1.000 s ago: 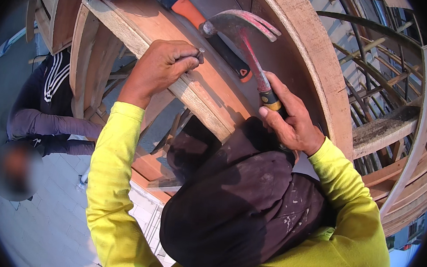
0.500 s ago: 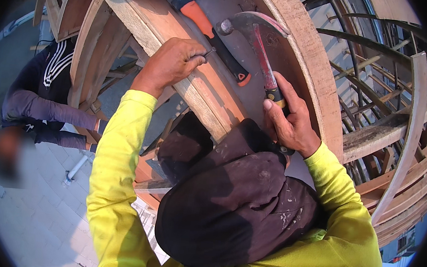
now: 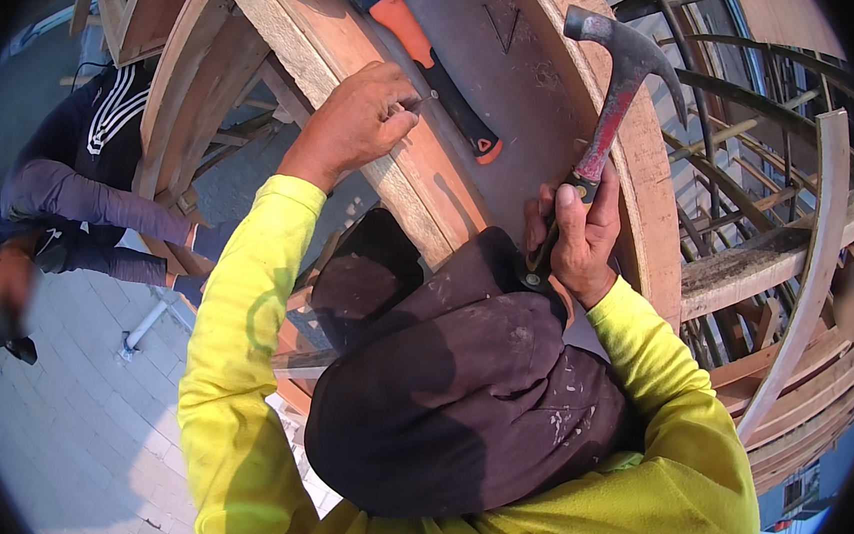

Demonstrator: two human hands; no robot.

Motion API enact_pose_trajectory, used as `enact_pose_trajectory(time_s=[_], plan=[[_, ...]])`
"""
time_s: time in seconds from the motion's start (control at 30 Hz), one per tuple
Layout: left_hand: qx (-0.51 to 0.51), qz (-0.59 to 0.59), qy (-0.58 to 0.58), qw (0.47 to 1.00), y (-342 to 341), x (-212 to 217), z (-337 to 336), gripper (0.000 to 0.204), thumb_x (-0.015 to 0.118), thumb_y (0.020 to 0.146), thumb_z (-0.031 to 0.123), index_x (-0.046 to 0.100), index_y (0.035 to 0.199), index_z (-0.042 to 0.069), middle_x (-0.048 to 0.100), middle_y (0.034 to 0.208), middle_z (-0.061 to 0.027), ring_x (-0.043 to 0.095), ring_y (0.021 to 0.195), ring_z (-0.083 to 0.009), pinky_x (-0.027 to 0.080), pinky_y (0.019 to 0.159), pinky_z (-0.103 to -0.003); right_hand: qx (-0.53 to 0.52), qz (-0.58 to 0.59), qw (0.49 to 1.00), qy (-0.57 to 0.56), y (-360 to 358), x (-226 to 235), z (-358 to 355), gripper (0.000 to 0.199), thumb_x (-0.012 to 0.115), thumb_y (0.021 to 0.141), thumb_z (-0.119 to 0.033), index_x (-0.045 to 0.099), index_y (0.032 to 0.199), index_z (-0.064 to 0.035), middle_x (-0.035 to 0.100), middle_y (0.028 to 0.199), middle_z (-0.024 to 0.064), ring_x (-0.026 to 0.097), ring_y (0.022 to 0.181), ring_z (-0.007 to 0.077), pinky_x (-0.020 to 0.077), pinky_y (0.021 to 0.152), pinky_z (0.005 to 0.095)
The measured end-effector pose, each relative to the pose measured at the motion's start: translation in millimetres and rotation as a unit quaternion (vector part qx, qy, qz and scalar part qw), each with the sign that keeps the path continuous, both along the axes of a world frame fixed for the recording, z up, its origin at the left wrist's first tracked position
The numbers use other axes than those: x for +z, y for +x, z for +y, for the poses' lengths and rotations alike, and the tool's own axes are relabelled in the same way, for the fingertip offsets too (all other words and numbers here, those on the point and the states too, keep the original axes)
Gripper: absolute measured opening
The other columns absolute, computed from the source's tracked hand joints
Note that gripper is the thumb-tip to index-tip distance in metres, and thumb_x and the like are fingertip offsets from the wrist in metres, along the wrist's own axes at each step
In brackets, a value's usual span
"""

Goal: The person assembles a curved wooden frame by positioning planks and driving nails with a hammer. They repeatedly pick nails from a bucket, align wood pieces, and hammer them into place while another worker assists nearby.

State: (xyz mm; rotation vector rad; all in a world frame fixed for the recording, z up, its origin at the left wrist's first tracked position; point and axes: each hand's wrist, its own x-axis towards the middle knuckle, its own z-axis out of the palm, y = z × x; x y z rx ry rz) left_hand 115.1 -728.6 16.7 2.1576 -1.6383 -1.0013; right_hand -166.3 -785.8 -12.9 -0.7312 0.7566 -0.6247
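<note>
My right hand (image 3: 574, 241) grips a claw hammer (image 3: 610, 111) by its red and black handle, with the steel head raised up over the curved wooden rib (image 3: 642, 214). My left hand (image 3: 358, 121) rests on a pale wooden plank (image 3: 295, 36), its fingertips pinched together at the plank's edge. Anything between them is too small to make out. A hatchet (image 3: 433, 62) with an orange and black handle lies on the dark board (image 3: 523, 64) between the plank and the rib, just right of my left hand. A dark stained cloth (image 3: 477, 391) covers the area below my hands.
Another person in a dark striped top (image 3: 83, 180) crouches at the left on a pale tiled floor (image 3: 64, 419). Curved wooden frames and slats (image 3: 797, 276) fill the right side. More timber ribs (image 3: 176, 77) stand at the upper left.
My right hand has swung the hammer up, from lying low and pointing left across the board to nearly upright. My left hand has stayed on the plank.
</note>
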Motion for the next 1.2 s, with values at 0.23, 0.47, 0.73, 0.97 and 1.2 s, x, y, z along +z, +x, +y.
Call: enact_pose_trajectory(time_s=[0.23, 0.47, 0.73, 0.97, 1.2], plan=[[0.034, -0.126, -0.132, 0.983, -23.8, -23.4, 19.8, 0.008, 0.065, 0.080, 0.007, 0.063, 0.084, 0.000, 0.060, 0.103, -0.0127, 0.054, 0.118, -0.0360, 0.041, 0.103, -0.048, 0.217, 0.080, 0.970, -0.079, -0.6, -9.6, -14.2, 0.051, 0.055, 0.103, -0.015, 0.035, 0.147, 0.0003, 0.054, 0.064, -0.0004, 0.052, 0.050, 0.0071, 0.0432, 0.048, 0.0248], [0.111, -0.217, -0.145, 0.959, -41.9, -29.0, 36.7, 0.010, 0.068, 0.081, 0.015, 0.065, 0.085, 0.006, 0.061, 0.112, -0.0076, 0.046, 0.130, -0.0329, 0.020, 0.114, -0.062, 0.314, 0.115, 0.935, -0.115, 1.9, -6.7, -2.3, 0.044, 0.057, 0.100, -0.012, 0.041, 0.140, -0.0021, 0.056, 0.072, 0.0017, 0.054, 0.054, 0.0064, 0.0427, 0.050, 0.0233], [0.276, -0.262, -0.239, 0.893, -31.9, -25.8, 84.5, 0.048, 0.069, 0.083, 0.025, 0.055, 0.124, 0.004, 0.056, 0.127, -0.0171, 0.042, 0.133, -0.0367, 0.024, 0.116, -0.053, 0.176, 0.119, 0.927, -0.309, 24.8, 102.9, -140.5, 0.032, 0.056, 0.102, -0.019, 0.051, 0.129, -0.0030, 0.054, 0.067, 0.0005, 0.051, 0.050, 0.0066, 0.0432, 0.046, 0.0226], [0.275, -0.261, -0.036, 0.925, -28.7, -25.6, 147.8, 0.063, 0.078, 0.077, 0.037, 0.054, 0.125, 0.005, 0.059, 0.121, -0.0152, 0.051, 0.121, -0.0348, 0.029, 0.110, -0.050, 0.023, 0.146, 0.964, -0.219, 33.8, 238.2, -150.8, 0.018, 0.053, 0.102, -0.022, 0.057, 0.109, -0.0055, 0.056, 0.071, 0.0023, 0.055, 0.055, 0.0104, 0.0456, 0.046, 0.0248], [0.266, -0.288, -0.034, 0.919, -33.5, -28.7, 135.9, 0.060, 0.086, 0.072, 0.031, 0.053, 0.116, 0.007, 0.058, 0.120, -0.0144, 0.051, 0.118, -0.0324, 0.030, 0.107, -0.050, 0.029, 0.167, 0.982, -0.079, 16.8, 112.3, 23.0, 0.029, 0.054, 0.103, -0.024, 0.047, 0.122, -0.0026, 0.051, 0.070, 0.0025, 0.053, 0.050, 0.0109, 0.0455, 0.041, 0.0278]])
